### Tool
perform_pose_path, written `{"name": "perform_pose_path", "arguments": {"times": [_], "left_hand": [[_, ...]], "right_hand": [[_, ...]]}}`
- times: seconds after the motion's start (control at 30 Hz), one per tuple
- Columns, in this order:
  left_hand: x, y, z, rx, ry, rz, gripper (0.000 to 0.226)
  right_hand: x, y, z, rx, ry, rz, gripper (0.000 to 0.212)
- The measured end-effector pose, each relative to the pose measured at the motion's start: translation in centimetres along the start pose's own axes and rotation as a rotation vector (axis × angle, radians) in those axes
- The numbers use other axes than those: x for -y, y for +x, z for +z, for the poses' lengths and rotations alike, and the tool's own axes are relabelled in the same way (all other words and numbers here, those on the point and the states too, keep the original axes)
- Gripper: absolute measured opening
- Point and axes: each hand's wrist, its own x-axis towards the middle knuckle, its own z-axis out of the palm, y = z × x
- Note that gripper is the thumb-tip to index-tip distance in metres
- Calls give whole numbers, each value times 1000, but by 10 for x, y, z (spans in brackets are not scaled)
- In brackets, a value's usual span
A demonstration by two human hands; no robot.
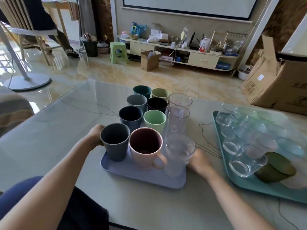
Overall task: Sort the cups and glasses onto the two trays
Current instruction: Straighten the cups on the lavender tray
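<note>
Hands, left [95, 135] and right [199, 161], grip blue tray [142, 177] carrying eight cups [131, 117], four tall glasses [179, 117].

Bare forearms, blue trouser leg [18, 195], black garment [83, 211] at lap.

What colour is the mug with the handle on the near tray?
Pale pink outside, dark maroon inside: the mug shows best in the head view.

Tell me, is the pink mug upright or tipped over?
Upright: the pink mug stands on the blue tray, its open mouth facing up.
</note>
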Motion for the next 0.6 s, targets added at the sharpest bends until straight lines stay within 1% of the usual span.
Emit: {"name": "perform_pose_path", "arguments": {"times": [0.07, 0.1, 0.13, 0.2, 0.27, 0.37, 0.43, 0.5, 0.6], "left_hand": [[-5, -6, 7, -8, 0, 33, 21], [-7, -9, 11, -4, -2, 44, 22], [-10, -13, 15, 6, -2, 53, 20], [-17, -21, 25, 42, 6, 80, 14], [-23, -28, 36, 85, -18, 100, 15], [-30, -38, 48, 104, -106, 124, 31], [-31, -42, 52, 105, -138, 134, 36], [-33, -42, 51, 122, -153, 142, 34], [-35, -39, 47, 156, -138, 157, 30]], "right_hand": [[-5, -4, -4, -6, 63, -26, 18], [-9, -6, -7, -9, 96, -41, 13], [-14, -8, -11, -15, 109, -51, 11], [-27, -11, -19, -35, 58, -24, 9], [-40, -15, -27, -47, 29, 34, 18], [-54, -16, -35, -48, 49, 31, 30], [-58, -16, -36, -54, 76, 11, 29], [-61, -16, -36, -61, 95, 11, 28], [-62, -14, -34, -149, 204, 6, 22]]}}
